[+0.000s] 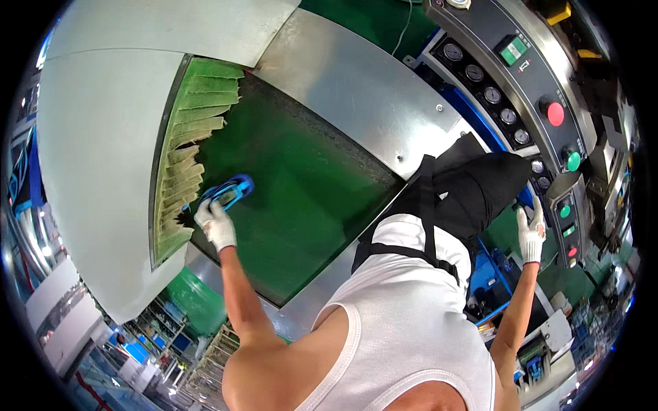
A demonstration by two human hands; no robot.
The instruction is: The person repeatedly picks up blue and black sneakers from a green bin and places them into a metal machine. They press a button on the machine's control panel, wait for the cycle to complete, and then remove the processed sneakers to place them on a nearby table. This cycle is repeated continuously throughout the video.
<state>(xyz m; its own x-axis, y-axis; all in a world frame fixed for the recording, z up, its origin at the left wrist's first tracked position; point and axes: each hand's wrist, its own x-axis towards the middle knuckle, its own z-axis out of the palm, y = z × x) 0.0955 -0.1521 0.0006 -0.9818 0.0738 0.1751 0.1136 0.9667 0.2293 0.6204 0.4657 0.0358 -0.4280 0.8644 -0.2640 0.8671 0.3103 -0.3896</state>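
My left hand (216, 226), in a white knit glove, is closed on the near end of a blue, elongated rounded piece (236, 189) with a grey-green middle; its exact kind I cannot make out. The piece is above a dark green conveyor belt (295, 198), beside the ragged green strip curtain (184, 147) of a pale machine housing. Away to the right, my right hand (531, 234), also in a white glove, is raised with its fingers apart and nothing in it. It is close to a small control box (567, 222) with green and red buttons.
A metal guard plate (356, 89) borders the belt's far side. At upper right a grey control panel (541, 75) carries a red button (552, 113) and a row of round gauges (492, 94). A blue shelf (495, 277) with small items is below my right arm.
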